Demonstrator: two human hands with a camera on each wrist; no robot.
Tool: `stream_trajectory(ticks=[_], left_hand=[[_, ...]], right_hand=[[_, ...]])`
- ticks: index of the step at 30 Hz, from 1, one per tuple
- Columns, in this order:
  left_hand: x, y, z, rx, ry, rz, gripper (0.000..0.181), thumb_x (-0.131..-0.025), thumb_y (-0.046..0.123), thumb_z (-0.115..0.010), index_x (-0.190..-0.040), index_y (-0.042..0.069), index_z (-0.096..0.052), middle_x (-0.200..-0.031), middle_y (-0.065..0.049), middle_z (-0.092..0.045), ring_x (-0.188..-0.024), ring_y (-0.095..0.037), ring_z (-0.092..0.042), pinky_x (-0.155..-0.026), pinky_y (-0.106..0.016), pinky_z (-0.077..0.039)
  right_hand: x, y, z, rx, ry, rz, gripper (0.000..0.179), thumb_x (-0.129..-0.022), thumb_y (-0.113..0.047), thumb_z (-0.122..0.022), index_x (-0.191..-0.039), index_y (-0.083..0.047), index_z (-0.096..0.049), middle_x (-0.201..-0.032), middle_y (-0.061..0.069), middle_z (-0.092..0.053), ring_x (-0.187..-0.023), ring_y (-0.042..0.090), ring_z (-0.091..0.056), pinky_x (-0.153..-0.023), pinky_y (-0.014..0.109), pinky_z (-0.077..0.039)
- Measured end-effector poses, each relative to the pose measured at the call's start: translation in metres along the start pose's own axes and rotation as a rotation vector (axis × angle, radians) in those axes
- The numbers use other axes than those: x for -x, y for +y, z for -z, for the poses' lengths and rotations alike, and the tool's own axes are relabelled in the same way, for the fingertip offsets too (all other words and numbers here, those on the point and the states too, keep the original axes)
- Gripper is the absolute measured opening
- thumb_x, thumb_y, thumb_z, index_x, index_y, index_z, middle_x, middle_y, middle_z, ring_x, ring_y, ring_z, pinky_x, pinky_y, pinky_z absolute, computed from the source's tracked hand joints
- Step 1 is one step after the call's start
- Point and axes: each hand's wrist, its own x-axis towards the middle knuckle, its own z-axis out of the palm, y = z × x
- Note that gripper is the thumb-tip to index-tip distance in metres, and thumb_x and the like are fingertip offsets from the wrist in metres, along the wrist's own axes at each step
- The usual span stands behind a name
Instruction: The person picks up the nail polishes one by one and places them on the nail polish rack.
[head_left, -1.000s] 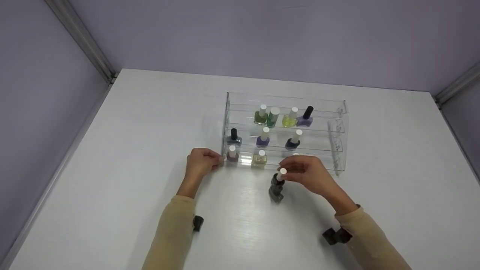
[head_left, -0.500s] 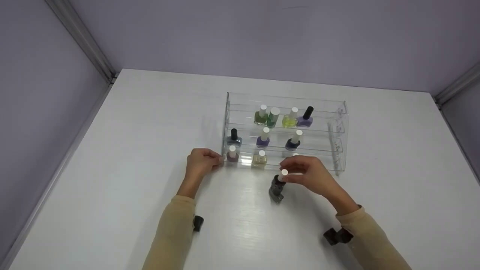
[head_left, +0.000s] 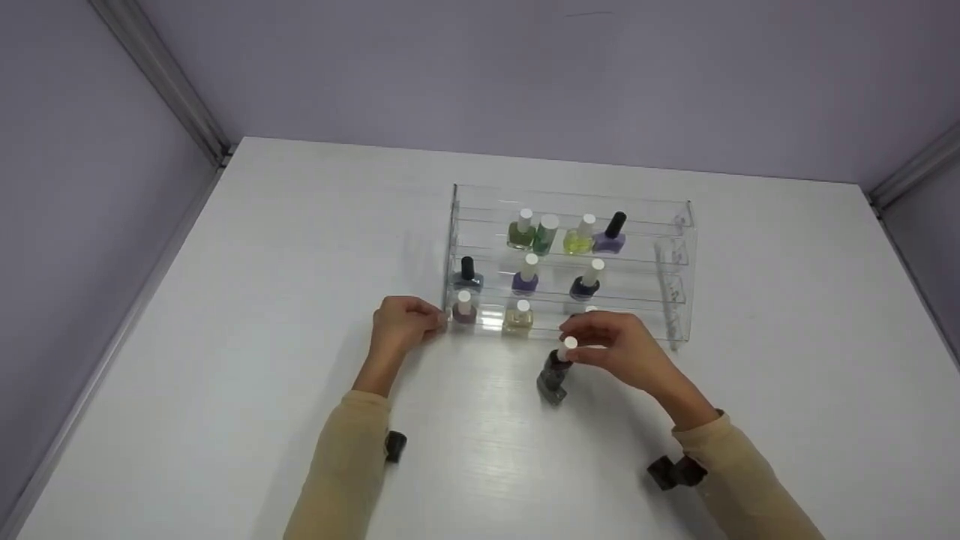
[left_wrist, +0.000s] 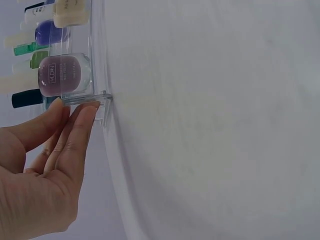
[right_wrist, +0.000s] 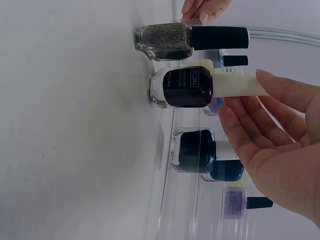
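Observation:
My right hand point(head_left: 615, 345) pinches the white cap of a dark nail polish bottle point(right_wrist: 187, 86) in front of the clear acrylic rack point(head_left: 679, 330). Right beside that bottle stands a glittery nail polish bottle point(right_wrist: 165, 40) with a black cap. At the rack's front left corner, my left hand point(left_wrist: 55, 160) touches the outside of the side panel with thumb and fingertips. Just inside that panel sits a mauve nail polish bottle point(left_wrist: 62, 75). A dark blue bottle point(right_wrist: 195, 150) in the front row is mostly hidden by the right hand in the head view.
The stepped rack holds several more bottles, among them a pale yellow one point(head_left: 518, 319), a purple one point(head_left: 525, 283) and a green one point(head_left: 521, 235). Lilac walls point(head_left: 480, 82) border the white table point(head_left: 300, 225) at the back and sides.
The dark bottle's white cap has shifted slightly to the right with the right hand's fingers. My left hand stays at the rack's corner, and the rack has not moved.

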Motion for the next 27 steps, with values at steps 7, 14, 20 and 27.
stream_trajectory(ticks=[7,14,20,27], left_hand=[[0.0006,0.0010,0.0010,0.003,-0.010,0.009,0.008,-0.076,0.006,-0.069,-0.081,0.000,-0.070,-0.079,-0.008,-0.067,-0.065,-0.014,-0.059,-0.059,-0.022,-0.048],[0.0023,0.0017,0.0015,0.013,-0.009,-0.010,0.007,-0.077,0.005,-0.069,-0.080,-0.001,-0.069,-0.076,-0.009,-0.067,-0.065,-0.017,-0.061,-0.057,-0.021,-0.048],[0.0022,0.0008,0.0008,0.012,-0.005,-0.020,0.007,-0.077,0.005,-0.068,-0.080,-0.001,-0.069,-0.073,-0.008,-0.067,-0.063,-0.015,-0.061,-0.055,-0.020,-0.047],[0.0015,-0.0005,0.0002,0.008,-0.001,-0.027,0.007,-0.076,0.004,-0.067,-0.080,-0.001,-0.070,-0.074,-0.009,-0.068,-0.063,-0.016,-0.062,-0.055,-0.020,-0.046]], right_hand=[[-0.0013,-0.0001,-0.0013,0.000,0.011,-0.010,0.028,-0.077,0.001,-0.069,-0.104,0.008,-0.062,-0.100,0.016,-0.062,-0.093,0.028,-0.061,-0.078,0.028,-0.050],[-0.0016,0.0009,-0.0016,-0.010,0.042,-0.011,0.028,-0.076,0.003,-0.069,-0.103,0.008,-0.062,-0.099,0.017,-0.063,-0.092,0.028,-0.062,-0.075,0.027,-0.051],[-0.0018,0.0012,-0.0017,0.000,0.072,-0.015,0.029,-0.076,0.003,-0.069,-0.104,0.007,-0.062,-0.098,0.017,-0.064,-0.090,0.026,-0.062,-0.073,0.026,-0.052],[-0.0033,0.0005,-0.0019,-0.010,0.094,-0.035,0.030,-0.077,0.004,-0.069,-0.105,0.009,-0.060,-0.096,0.017,-0.064,-0.090,0.026,-0.062,-0.073,0.027,-0.052]])
